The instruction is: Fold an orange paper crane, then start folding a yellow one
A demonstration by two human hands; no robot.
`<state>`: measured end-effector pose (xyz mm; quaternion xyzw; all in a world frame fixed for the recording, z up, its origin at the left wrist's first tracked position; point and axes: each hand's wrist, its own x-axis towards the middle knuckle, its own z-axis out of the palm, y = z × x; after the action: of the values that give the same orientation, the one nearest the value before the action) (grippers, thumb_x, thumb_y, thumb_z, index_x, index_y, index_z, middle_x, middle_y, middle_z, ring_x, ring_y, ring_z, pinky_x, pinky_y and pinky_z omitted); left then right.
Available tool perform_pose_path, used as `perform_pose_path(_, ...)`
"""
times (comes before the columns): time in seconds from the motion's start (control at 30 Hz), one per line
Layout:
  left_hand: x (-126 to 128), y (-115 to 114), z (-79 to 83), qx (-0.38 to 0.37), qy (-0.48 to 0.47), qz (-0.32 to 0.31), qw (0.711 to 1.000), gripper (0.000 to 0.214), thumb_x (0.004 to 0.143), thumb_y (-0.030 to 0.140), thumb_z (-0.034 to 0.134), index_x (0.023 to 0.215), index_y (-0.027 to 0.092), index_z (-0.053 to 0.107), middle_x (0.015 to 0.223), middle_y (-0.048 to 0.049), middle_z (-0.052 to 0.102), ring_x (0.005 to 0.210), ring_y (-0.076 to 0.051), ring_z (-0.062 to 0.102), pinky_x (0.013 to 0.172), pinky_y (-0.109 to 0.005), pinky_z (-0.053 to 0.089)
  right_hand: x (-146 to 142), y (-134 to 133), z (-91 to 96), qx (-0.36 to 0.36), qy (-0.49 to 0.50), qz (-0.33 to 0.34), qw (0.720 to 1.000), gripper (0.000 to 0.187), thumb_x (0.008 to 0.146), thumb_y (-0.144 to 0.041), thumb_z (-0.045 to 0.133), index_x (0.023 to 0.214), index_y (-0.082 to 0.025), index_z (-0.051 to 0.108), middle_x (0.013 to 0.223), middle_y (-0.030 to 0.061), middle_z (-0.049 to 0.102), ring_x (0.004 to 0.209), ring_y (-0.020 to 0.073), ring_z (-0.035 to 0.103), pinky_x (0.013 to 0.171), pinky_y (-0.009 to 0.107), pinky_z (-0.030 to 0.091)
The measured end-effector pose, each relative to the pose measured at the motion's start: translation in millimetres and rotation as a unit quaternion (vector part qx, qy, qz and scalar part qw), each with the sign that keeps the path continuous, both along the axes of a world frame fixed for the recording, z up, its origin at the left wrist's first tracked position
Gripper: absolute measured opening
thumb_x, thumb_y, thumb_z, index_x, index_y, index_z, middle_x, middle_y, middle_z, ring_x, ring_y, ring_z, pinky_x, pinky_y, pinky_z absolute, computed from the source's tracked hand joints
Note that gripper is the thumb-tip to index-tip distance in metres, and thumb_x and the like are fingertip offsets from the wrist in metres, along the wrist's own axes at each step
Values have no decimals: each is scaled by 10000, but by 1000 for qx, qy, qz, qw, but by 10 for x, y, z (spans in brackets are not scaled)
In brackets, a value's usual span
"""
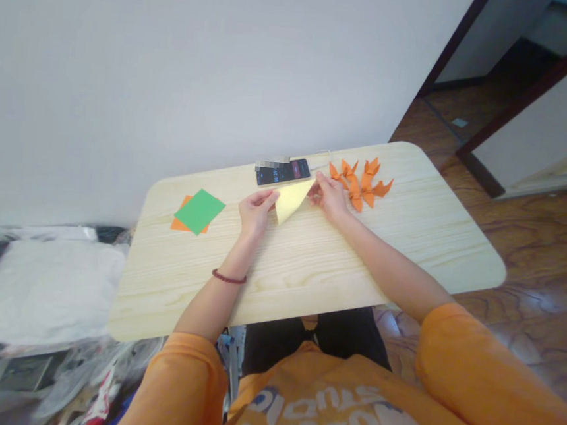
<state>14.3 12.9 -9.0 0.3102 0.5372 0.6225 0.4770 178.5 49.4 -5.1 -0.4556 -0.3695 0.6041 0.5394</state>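
A yellow sheet of paper (292, 200), folded into a triangle, is held between my two hands just above the table. My left hand (256, 211) pinches its left corner between thumb and fingers. At the opposite corner, my right hand (329, 197) is closed on the paper in the same way. Several folded orange paper figures (362, 188) lie close together, right beside my right hand. Behind the yellow paper rests a phone (283, 172) with its screen lit.
On the table's (171, 295) left part, a green paper square (199, 212) lies over orange paper (178, 224). A white cable (324, 153) runs behind the phone. The wall (226, 68) borders the table's far edge. White bedding or cloth (43, 291) and bags are at the left.
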Motion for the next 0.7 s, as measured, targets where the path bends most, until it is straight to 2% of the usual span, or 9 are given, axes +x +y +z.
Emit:
perform_pose_path(0.1,-3,8,-11,5,3,12,1000,341,506,328,868,732,133,704,746,-59,722,703,-163,679,733,-313,547,-37,-54,30,3,-12,26,1000,569,699,-755,579,610,-195,528,555,10,560,486,103,512,404,218,398)
perform_pose_path(0.2,5,14,-28,16,10,25,999,345,507,341,863,734,135,705,754,-60,723,704,-157,674,730,-306,548,-79,-108,34,35,-20,56,998,554,578,-725,706,678,-192,593,566,-11,555,483,100,504,370,215,367)
perform_pose_path(0.3,27,11,-39,34,23,46,998,343,530,362,846,754,139,712,767,-58,725,724,-154,674,738,-295,546,-114,-133,7,57,-55,86,993,549,523,-694,758,620,-184,582,490,-36,504,404,68,414,348,212,289)
perform_pose_path(0.37,47,7,-36,43,28,56,997,342,551,368,834,776,140,716,798,-63,730,756,-159,679,757,-297,544,-129,-136,-13,69,-88,75,991,562,547,-712,732,554,-177,562,452,-33,484,378,58,378,352,218,251)
perform_pose_path(0.5,94,12,-22,54,25,74,995,332,573,370,824,785,137,719,813,-68,730,781,-171,683,775,-306,541,-155,-150,-28,85,-137,39,986,573,638,-718,664,506,-173,548,437,-15,483,380,61,378,377,227,250)
perform_pose_path(0.63,133,37,-29,76,8,110,991,327,576,366,824,778,133,716,779,-57,720,738,-156,672,759,-301,542,-196,-185,-20,82,-120,86,986,542,686,-703,627,575,-176,566,444,-34,473,373,61,348,380,228,235)
perform_pose_path(0.7,153,48,-37,83,-2,119,989,327,581,362,823,783,129,714,793,-59,721,735,-152,671,761,-303,544,-209,-193,-12,97,-143,92,981,524,690,-679,638,583,-171,568,436,-41,454,391,66,350,398,226,242)
